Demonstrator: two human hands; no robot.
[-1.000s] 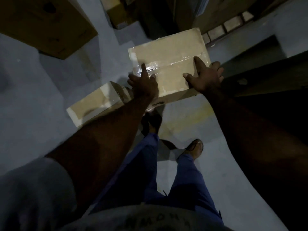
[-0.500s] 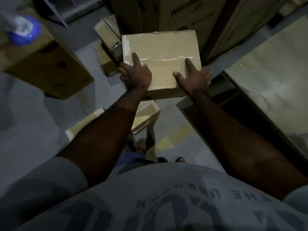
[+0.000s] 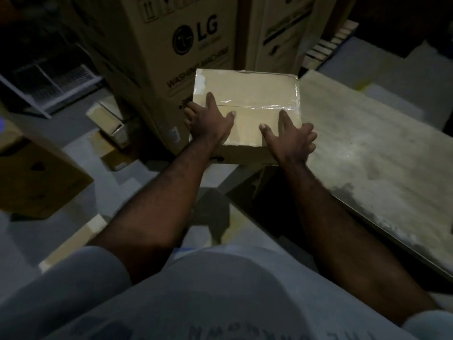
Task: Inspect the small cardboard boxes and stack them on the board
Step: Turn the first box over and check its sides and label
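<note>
The step in hand is the carry to the board: one box point(image 3: 247, 94) is held at centre frame, its right edge over or just beside the near-left corner of the board point(image 3: 367, 148), the pale slab filling the right of the frame. I cannot tell whether the box already touches the board; the light is poor and its underside is hidden.

The left hand point(image 3: 210, 123) grips the box's left near corner, thumb and forefinger spread flat on top and the other fingers point(image 3: 188, 111) curled over the side. The right hand point(image 3: 289, 138) grips the right near corner the same way, thumb and forefinger on the lid and the rest wrapped over the edge.

The next move likely calls for shifting the box rightward, fully over the board, lowering it flat and square, then letting go.

The box is sealed with clear tape across the lid, so its contents do not show. The tall LG carton point(image 3: 171, 57) behind it is also closed. More small boxes point(image 3: 107, 119) lie on the floor point(image 3: 81, 148) at left of frame, apparently shut and not yet stacked.
</note>
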